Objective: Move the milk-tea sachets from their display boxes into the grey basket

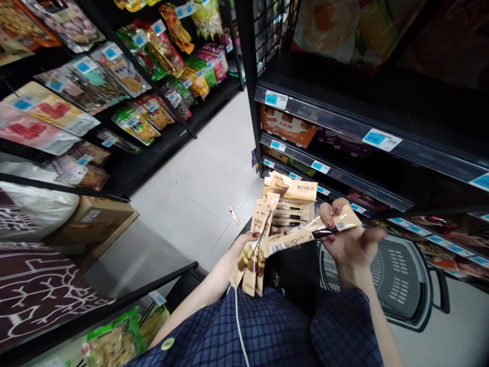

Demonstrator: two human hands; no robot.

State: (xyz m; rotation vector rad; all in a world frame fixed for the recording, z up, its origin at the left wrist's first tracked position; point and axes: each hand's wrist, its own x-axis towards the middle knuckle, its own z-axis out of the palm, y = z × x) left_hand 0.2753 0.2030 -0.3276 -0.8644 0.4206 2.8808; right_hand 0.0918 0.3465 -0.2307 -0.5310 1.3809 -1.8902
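My left hand (241, 246) is closed round a bunch of several beige milk tea sticks (254, 265), its thumb across their front. My right hand (352, 245) grips another milk tea stick (292, 238) by one end, with part of a second stick apparently beneath it. The far end of that stick touches the bunch. Just beyond both hands is an open beige display box (303, 191) with more sticks lying inside; what supports the box is hidden. A single stick packet (234, 215) lies on the floor past my left hand.
A grey shopping basket (395, 280) stands on the floor at the right. Dark shelves (328, 120) with price tags rise close on the right. Racks of bagged snacks (141, 125) line the left, above a cardboard box (93, 216). Pale floor (198, 168) runs between them.
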